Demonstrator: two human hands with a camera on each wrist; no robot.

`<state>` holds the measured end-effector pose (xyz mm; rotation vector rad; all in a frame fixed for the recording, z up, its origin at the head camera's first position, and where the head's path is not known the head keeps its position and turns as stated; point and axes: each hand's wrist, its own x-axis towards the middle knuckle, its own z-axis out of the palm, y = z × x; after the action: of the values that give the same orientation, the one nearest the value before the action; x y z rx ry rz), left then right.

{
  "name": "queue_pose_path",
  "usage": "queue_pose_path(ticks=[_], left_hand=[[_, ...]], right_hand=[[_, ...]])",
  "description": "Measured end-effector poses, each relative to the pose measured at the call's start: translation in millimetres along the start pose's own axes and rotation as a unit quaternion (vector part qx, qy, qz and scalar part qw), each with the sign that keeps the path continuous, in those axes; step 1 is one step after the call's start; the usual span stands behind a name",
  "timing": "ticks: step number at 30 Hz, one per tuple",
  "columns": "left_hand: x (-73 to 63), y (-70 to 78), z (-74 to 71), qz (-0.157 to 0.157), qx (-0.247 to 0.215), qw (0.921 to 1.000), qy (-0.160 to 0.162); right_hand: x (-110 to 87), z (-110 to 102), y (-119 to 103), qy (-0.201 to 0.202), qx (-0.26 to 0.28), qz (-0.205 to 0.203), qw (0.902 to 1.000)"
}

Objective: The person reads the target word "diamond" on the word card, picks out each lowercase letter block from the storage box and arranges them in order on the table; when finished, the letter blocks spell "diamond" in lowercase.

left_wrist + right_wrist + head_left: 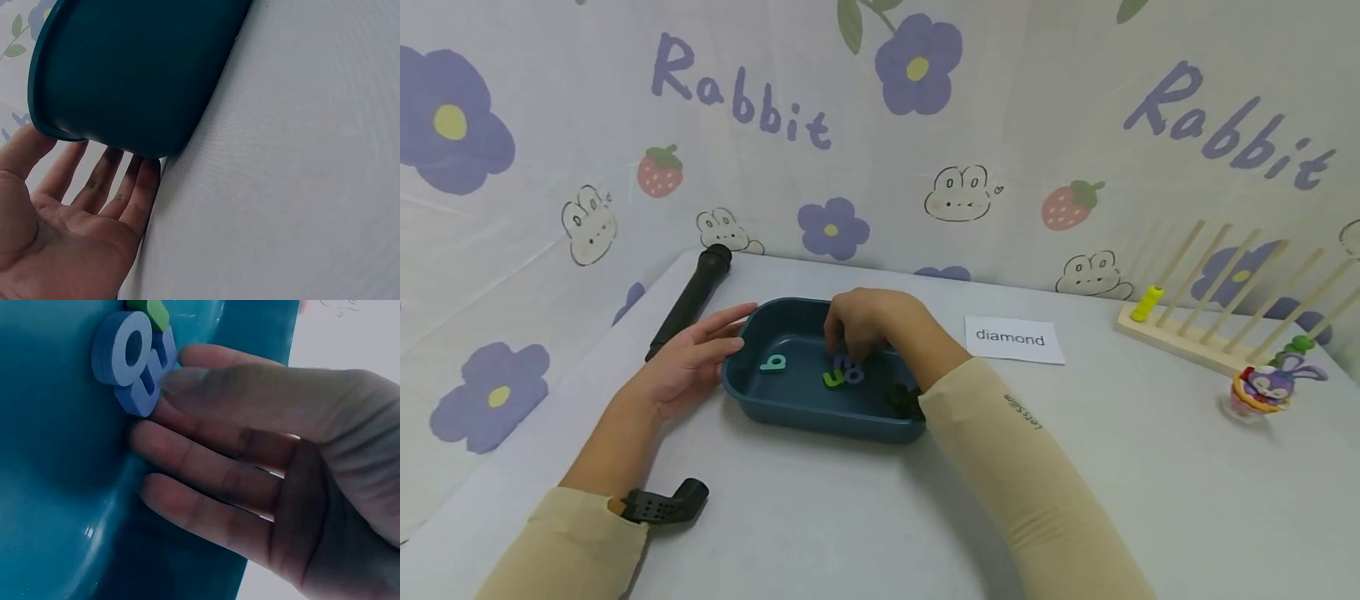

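A dark teal tray (820, 429) holds several small letters. Against its left end my left hand (688, 367) rests, thumb at the rim and fairly straight fingers along the outer wall. My right hand (868, 321) reaches down inside. In the right wrist view its thumb and fingertips meet the edge of a blue-purple letter (140, 397) shaped like an m or n, with the fingers only slightly bent. A purple round letter (125, 350) overlaps that one, and a green letter (833, 379) lies beside them. Farther left in the tray sits a turquoise letter (772, 364).
Dark pieces (904, 400) at the tray's right end are partly hidden by the right sleeve. A "diamond" card (1015, 340) lies behind right. A black microphone (692, 300) is at back left. Far right stand a wooden peg rack (1187, 342) and a purple rabbit figure (1270, 387).
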<state>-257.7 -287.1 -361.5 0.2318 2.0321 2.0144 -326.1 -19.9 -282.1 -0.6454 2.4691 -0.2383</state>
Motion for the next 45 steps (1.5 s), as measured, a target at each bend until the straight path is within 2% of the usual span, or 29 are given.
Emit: queue_pose_path(ticks=[9,14,20,30,40,45], left_hand=[[-1.3,0.2,-0.8,-0.003,-0.004,1.0000,0.001],[-0.9,0.9,-0.8,-0.005,0.002,1.0000,0.005],[-0.3,1.9,-0.2,-0.006,0.002,1.0000,0.007],[0.4,2.1,0.1,-0.010,-0.009,0.9999,0.002],[-2.1,3.4,-0.2,-0.009,-0.008,0.9999,0.003],[-1.3,3.1,0.0,-0.007,-0.007,0.9999,0.001]], right_hand=[[3.8,5,-1,-0.047,0.026,-0.020,0.9984],[5.9,6,-2,-0.068,0.019,-0.023,0.9972],[5.2,9,-5,-0.053,-0.007,-0.035,0.9980],[9.0,12,-8,0.002,-0.024,-0.070,0.9973],[13.2,12,-11,-0.010,-0.004,-0.076,0.9971],[13.8,12,-10,-0.014,-0.017,-0.078,0.9967]])
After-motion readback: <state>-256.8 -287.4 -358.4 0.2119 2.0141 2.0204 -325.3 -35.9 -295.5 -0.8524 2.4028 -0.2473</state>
